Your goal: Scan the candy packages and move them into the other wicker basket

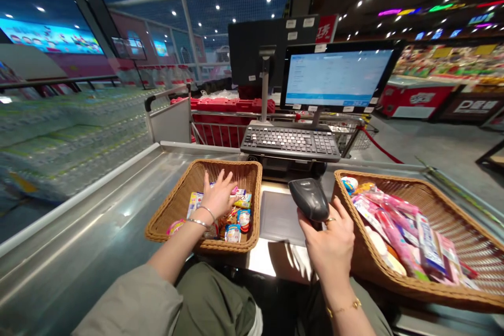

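Note:
My left hand (pixel 219 197) reaches into the left wicker basket (pixel 165 205), its fingers spread over small packaged snacks. A yellow packet (pixel 194 203) lies by its thumb side, and round blue-and-white packs (pixel 233 233) sit near the basket's front right corner. Whether the fingertips touch anything is hard to see. My right hand (pixel 331 239) is wrapped round the handle of a black barcode scanner (pixel 309 198), held up between the two baskets. Close to its right stands the larger wicker basket (pixel 441 194), holding pink packets (pixel 397 226) and other wrapped sweets.
A black keyboard (pixel 291 139) and a lit monitor (pixel 337 77) stand behind the baskets. The metal counter (pixel 98 226) stretches left with a raised edge. A grey flat plate (pixel 279 218) lies between the baskets. Shopping carts (pixel 220 128) are beyond the counter.

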`<move>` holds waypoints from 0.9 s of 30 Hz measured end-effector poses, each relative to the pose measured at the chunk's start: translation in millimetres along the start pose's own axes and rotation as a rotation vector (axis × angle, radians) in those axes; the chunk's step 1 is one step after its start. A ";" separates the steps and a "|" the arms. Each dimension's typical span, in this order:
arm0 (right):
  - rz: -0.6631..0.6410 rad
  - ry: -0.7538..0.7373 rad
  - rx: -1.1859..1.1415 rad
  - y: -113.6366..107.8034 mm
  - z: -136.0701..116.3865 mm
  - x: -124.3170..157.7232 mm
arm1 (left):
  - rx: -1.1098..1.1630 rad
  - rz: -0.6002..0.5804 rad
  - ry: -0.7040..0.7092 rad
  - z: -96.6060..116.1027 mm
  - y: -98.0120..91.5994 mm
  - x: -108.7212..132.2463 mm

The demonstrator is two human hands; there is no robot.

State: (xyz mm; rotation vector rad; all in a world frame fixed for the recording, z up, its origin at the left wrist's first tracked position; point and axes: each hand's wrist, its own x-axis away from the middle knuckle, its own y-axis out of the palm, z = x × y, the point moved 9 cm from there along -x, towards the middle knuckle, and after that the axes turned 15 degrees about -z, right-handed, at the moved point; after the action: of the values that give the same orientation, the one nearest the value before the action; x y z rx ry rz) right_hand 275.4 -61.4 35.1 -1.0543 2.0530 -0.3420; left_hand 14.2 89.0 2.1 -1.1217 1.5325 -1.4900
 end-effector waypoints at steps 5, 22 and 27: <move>-0.021 -0.017 0.013 6.6 -4.5 -0.3 | -0.028 -0.130 0.085 -14.0 23.9 -12.4; -0.074 -0.040 0.082 17.9 -5.1 -1.9 | -0.145 -0.328 0.382 -20.4 99.6 -58.2; -0.079 -0.043 0.101 18.1 -2.0 -2.6 | -0.163 -0.330 0.424 -14.6 111.9 -61.3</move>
State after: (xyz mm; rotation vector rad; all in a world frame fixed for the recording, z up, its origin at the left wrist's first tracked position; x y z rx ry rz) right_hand 264.5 -48.4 28.0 -1.0734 1.9386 -0.4549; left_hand 11.7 146.4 -112.8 -1.2544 1.8451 -1.9505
